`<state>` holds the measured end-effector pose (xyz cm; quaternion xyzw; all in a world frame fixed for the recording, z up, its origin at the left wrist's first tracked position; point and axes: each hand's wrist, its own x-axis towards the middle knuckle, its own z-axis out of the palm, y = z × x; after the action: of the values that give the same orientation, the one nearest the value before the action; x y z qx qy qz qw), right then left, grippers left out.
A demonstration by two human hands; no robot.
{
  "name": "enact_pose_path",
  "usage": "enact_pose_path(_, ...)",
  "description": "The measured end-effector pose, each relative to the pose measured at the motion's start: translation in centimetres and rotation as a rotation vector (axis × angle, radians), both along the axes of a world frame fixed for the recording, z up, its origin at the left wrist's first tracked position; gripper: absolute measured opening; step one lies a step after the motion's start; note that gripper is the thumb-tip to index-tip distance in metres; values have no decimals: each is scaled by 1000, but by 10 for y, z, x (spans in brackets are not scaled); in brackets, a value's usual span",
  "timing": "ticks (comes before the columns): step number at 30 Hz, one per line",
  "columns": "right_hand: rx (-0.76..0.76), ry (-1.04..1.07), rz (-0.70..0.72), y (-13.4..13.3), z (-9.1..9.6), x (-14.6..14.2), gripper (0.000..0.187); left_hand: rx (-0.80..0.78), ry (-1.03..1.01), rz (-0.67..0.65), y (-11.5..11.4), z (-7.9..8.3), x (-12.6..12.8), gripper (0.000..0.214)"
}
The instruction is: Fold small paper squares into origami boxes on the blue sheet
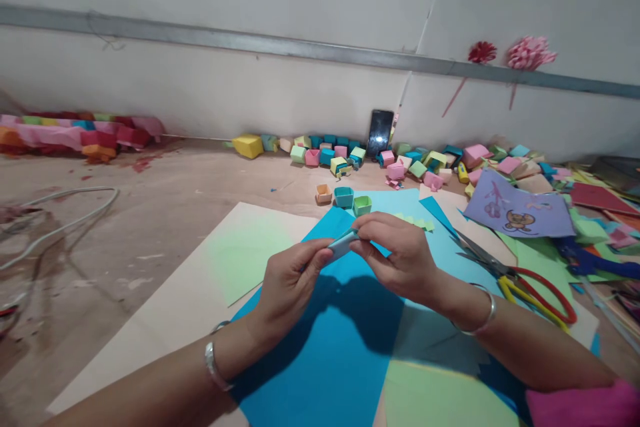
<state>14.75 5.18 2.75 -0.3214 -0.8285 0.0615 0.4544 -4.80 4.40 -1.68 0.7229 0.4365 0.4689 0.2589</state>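
Observation:
A small folded piece of light blue paper (342, 247) is held up between both hands above the sheets. My left hand (295, 273) pinches its left end between thumb and fingers. At its right end, my right hand (397, 247) grips the upper edge with fingertips and thumb. Below them lies a large dark blue sheet (320, 347), shaded by the hands. Just beyond stand three tiny paper boxes: an orange one (323, 194), a teal one (343, 197) and a green one (363, 205).
Scissors (515, 273) with red and yellow handles lie at right, near a purple drawn-on card (520, 207) and a blue tool (595, 260). A phone (380, 132) leans on the wall among several folded paper boxes. A white cable (75, 190) curls at left.

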Motion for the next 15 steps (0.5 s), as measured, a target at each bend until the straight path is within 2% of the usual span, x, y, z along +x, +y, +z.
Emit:
enact_pose_path(6, -5, 28, 26, 1, 0, 0, 20, -50, -41, 12, -2, 6, 1, 22)
enact_pose_path(11, -7, 23, 37, 3, -2, 0, 18, -102, -100, 54, -2, 10, 4, 11)
enact_pose_path(15, -12, 34, 52, 2, -2, -1, 17, -196, -172, 78, 1, 13, 6, 9)
